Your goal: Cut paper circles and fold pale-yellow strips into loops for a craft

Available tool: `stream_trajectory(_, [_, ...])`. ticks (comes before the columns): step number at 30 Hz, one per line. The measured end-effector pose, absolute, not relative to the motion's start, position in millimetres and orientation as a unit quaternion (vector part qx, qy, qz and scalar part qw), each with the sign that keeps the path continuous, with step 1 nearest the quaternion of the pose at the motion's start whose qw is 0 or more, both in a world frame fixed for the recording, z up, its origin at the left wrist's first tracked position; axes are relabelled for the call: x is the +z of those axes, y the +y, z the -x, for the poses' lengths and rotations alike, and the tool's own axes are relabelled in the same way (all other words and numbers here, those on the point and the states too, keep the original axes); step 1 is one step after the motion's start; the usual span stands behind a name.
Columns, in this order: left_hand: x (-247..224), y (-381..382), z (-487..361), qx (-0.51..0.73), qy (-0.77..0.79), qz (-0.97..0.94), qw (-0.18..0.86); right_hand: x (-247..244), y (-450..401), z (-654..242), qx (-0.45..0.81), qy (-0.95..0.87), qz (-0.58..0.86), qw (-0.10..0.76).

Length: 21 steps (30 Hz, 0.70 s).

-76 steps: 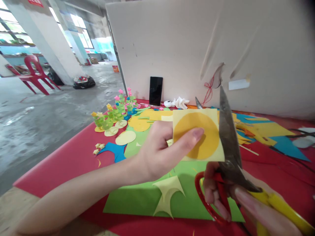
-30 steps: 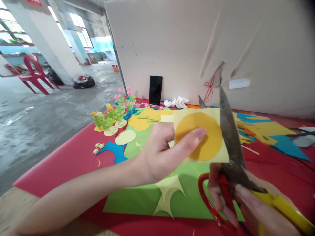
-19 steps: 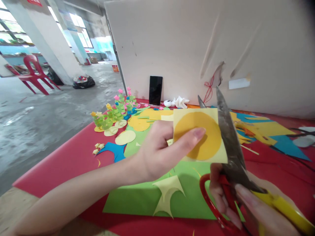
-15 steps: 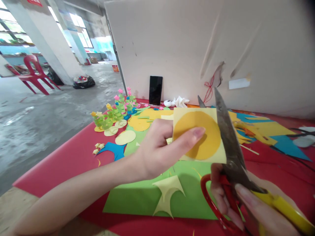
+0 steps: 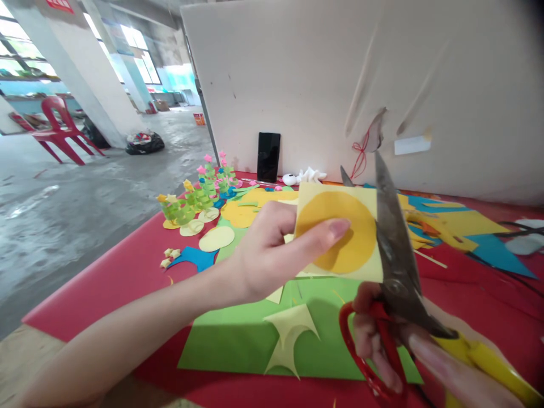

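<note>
Scissors were gripped in the right hand, with fingers passed through the red handle loop and the thumb laid beside the yellow handle. The blades stood parted: the near blade was laid across the right edge of a pale yellow paper square, while the tip of the other blade could be seen beyond the top edge, its length hidden by the paper. On the face of the square an orange-yellow disc was pressed by the thumb of the left hand. That grip was closed on paper and disc together, though the fingers behind were hidden. Both were held up above a green sheet spread on the red-covered bench.

Judging by this, the square was being trimmed around the disc, with the cut at or near its start; whether any paper had been severed could not be told. For the next move, the blades needed to be closed just outside the disc's rim, with the square turned by the left hand so that the curve could be followed and neither layer allowed to slip. Under the hands, a pale scrap with curved edges was seen on the green sheet.
</note>
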State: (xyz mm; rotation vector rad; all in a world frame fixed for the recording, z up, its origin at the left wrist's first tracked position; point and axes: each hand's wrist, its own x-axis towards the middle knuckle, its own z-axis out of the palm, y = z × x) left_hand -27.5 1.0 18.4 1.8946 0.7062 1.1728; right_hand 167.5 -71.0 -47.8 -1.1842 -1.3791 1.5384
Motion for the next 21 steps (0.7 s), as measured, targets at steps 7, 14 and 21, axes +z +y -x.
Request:
stream_trajectory(7, [19.1, 2.6, 27.7, 0.446, 0.258, -0.728, 0.453, -44.8, -62.0, -177.4, 0.682, -0.529, 0.374, 0.338])
stream_trajectory(14, [18.9, 3.3, 27.5, 0.434, 0.245, -0.722, 0.48, -46.1, -65.8, -173.8, 0.653, -0.543, 0.381, 0.366])
stream_trajectory(21, [19.3, 2.3, 27.2, 0.433, 0.244, -0.721, 0.483, -49.1, -62.7, -175.5, 0.66, -0.537, 0.394, 0.348])
